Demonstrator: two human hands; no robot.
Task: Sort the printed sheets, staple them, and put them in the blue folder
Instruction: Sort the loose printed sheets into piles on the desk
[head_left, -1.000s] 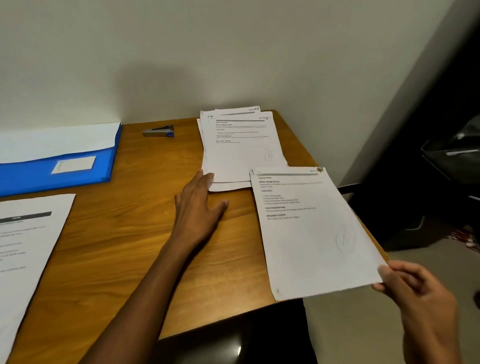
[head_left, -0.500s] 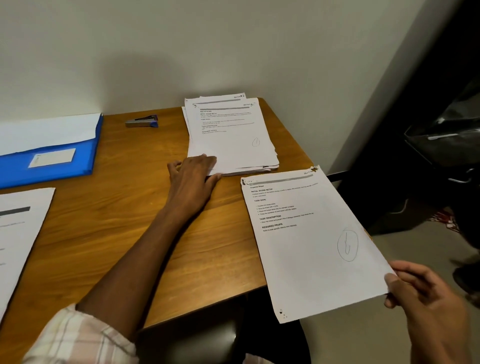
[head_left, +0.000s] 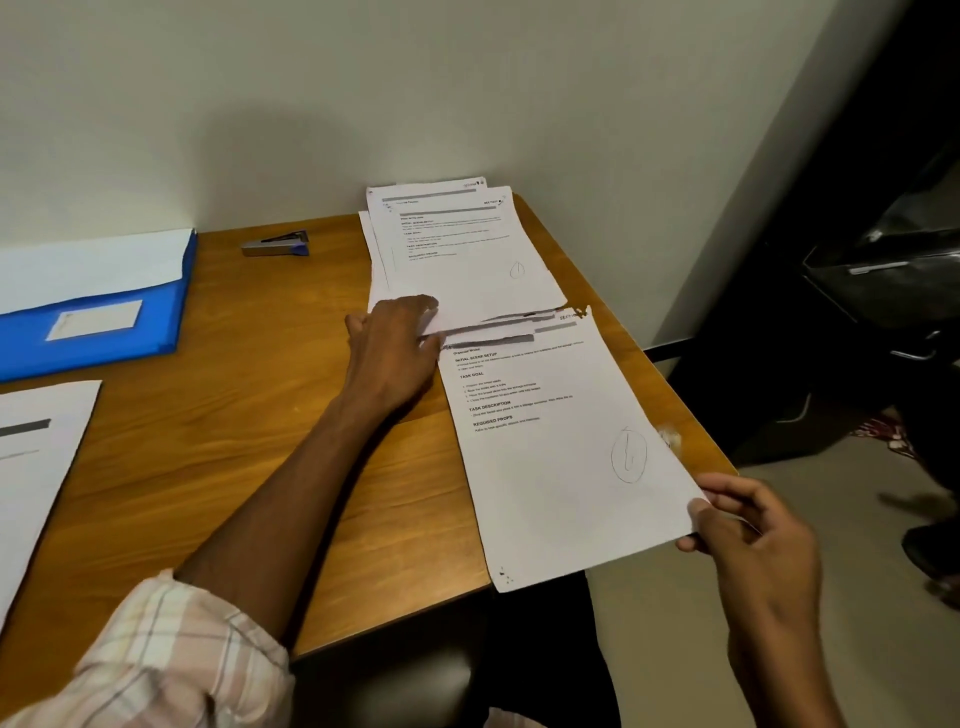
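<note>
Right hand, at 4 o'clock: thumb and curled fingers pinched the near right corner of a single printed sheet. That sheet lay slanted over the right edge of the wooden table, its near end overhanging the table edge, a pen-circled mark near its right side; its far end reached the stack.

Loose sheet, at 9 o'clock: lay flat at the left edge of the table, partly cut off by the frame.

Left hand, at centre: plaid sleeve pushed up the forearm; the fingers curled at the near left corner of the stack of printed sheets; whether they pinched sheets or only pressed on them could not be told.

Stack, at 12 o'clock: lay unevenly fanned against the wall at the table's far right corner.

Blue folder, at 10 o'clock: lay with white paper showing along its far side, well apart from the stack.

Stapler, at 11 o'clock: sat on the table between folder and stack.
</note>
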